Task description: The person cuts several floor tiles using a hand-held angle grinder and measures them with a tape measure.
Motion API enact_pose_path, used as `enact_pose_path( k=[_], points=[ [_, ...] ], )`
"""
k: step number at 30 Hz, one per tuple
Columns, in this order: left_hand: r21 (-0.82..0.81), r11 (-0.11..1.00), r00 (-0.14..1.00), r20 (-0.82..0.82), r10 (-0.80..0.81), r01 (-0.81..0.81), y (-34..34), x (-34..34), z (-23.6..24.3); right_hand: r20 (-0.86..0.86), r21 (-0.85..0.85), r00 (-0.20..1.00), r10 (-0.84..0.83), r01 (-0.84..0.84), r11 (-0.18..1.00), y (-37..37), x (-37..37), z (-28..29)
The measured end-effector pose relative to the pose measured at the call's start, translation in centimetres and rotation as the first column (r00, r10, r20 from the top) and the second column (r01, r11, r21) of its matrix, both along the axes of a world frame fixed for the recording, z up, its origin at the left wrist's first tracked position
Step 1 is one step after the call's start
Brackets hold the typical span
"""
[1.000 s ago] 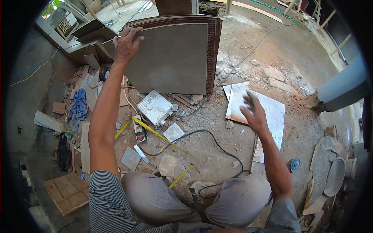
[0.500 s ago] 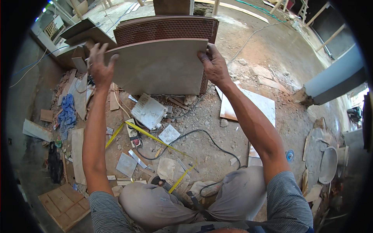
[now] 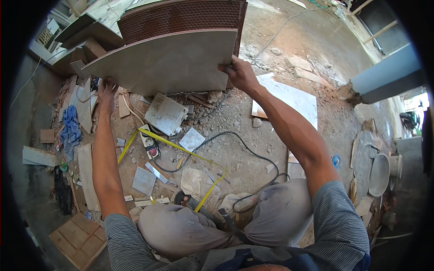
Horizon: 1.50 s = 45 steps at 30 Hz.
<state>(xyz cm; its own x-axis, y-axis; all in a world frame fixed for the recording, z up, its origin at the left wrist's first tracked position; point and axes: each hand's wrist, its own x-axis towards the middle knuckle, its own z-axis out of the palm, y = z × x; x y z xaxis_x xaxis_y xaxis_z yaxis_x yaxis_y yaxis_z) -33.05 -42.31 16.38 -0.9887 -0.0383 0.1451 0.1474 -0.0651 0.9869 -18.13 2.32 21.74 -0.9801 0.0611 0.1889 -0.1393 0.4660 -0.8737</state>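
A large grey tile point(image 3: 167, 63) stands in front of me, its left end swung toward me and apart from the stack of tiles behind it. The stack's ribbed, reddish-brown backs point(image 3: 181, 22) face me. My right hand point(image 3: 242, 77) grips the tile's right edge, thumb on the grey face and fingers behind. At the lower left edge, my left hand point(image 3: 107, 92) has its fingers closed on the tile, the fingertips partly hidden there. Below the tile lies a dusty, pale box-shaped thing point(image 3: 166, 115) on the rubble.
A yellow tape measure point(image 3: 176, 147) stretches over the ground beside a socket strip point(image 3: 149, 142) and a dark cable point(image 3: 244, 156). An angle grinder point(image 3: 194, 203) lies by my knees. White tiles point(image 3: 289, 106) lie at the right, a blue cloth point(image 3: 71, 124) at the left.
My left hand was spread beside the tile's upper left corner; it has dropped to the lower left edge and closed there. The tile's left end has come out from the stack.
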Motion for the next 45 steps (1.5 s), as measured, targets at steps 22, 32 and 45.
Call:
enact_pose_path(
  k=[22, 32, 45],
  points=[
    [-0.092, 0.861, 0.848, 0.254, -0.465, 0.500, 30.6, 17.9, 8.6, -0.047, -0.286, 0.768, -0.638, 0.602, 0.746, 22.1, 26.0, 0.5],
    [-0.059, 0.802, 0.637, 0.643, -0.425, 0.594, 41.6, 27.1, -9.6, 0.307, -0.044, 0.550, -0.777, 0.824, 0.565, 27.8, 39.3, -15.9],
    [-0.138, 0.870, 0.693, 0.668, -0.271, 0.474, 41.0, 30.1, -16.4, 0.451, 0.094, 0.438, -0.778, 0.843, 0.529, 27.5, 40.9, -18.1]
  ],
)
